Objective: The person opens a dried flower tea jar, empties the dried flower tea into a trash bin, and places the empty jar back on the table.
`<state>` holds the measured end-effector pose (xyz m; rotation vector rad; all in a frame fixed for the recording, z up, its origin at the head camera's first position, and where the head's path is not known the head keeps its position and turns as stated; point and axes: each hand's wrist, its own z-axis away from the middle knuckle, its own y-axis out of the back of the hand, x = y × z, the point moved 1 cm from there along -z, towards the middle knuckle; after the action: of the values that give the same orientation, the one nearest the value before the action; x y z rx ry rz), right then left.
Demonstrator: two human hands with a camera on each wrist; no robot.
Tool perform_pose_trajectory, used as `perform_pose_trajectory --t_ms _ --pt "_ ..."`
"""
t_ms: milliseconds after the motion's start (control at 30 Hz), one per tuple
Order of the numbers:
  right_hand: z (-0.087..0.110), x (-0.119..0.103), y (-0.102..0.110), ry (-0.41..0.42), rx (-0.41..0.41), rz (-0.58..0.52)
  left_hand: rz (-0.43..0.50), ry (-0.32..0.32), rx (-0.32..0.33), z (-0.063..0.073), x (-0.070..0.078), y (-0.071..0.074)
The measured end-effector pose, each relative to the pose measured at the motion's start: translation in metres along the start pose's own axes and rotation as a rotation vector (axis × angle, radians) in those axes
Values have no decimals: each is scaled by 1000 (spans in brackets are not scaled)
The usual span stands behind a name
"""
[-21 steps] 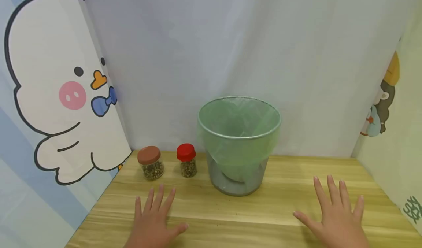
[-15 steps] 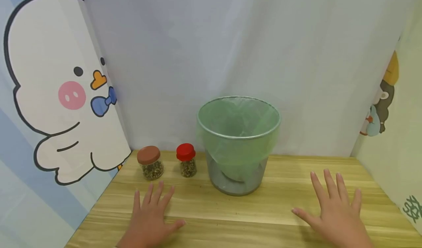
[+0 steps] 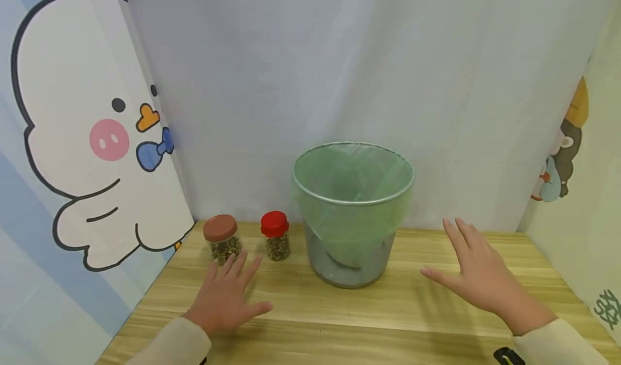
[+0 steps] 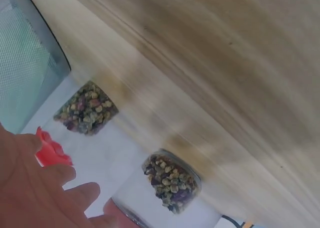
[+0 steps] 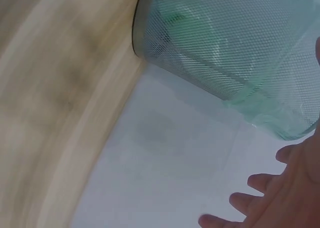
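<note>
My left hand [image 3: 225, 297] hovers over the table with fingers spread, its fingertips overlapping the bottom of a jar with a brown lid [image 3: 220, 228] in the head view. Beside that jar stands a smaller jar with a red lid [image 3: 275, 224]. Both are clear and partly filled with dried bits, seen in the left wrist view as small buds in the red-lidded jar [image 4: 87, 109] and the brown-lidded jar [image 4: 172, 182]. Right of a mesh wastebasket [image 3: 346, 268], my right hand [image 3: 480, 273] is raised with fingers extended, holding nothing. A green plastic bag [image 3: 353, 219] lines the basket and folds over its rim.
The wooden table [image 3: 349, 332] runs back to a pale curtain [image 3: 242, 84]. A cartoon-printed cloth [image 3: 73, 111] closes off the left side, and a pale yellow one [image 3: 587, 219] the right.
Both hands have lifted and reached forward, the left toward the brown-lidded jar, the right inward toward the wastebasket. The sleeves now show. The jars and the basket stay put.
</note>
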<state>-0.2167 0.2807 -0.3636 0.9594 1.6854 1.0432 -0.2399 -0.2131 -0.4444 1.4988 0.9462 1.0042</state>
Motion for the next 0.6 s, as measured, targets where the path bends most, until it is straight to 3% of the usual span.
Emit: perform_pose_trajectory --t_ms 100,200,467,600 --pt "-16 -4 11 -14 -43 -71 48 10 -53 -10 -1 4" --pt "-34 -7 21 -31 -85 -127 108 31 -64 -19 -1 10" --pt "-72 -8 44 -30 -134 -110 337 154 -119 -38 1 19" --pt "-88 -11 56 -37 -146 -143 455 208 -101 -50 -2 19"
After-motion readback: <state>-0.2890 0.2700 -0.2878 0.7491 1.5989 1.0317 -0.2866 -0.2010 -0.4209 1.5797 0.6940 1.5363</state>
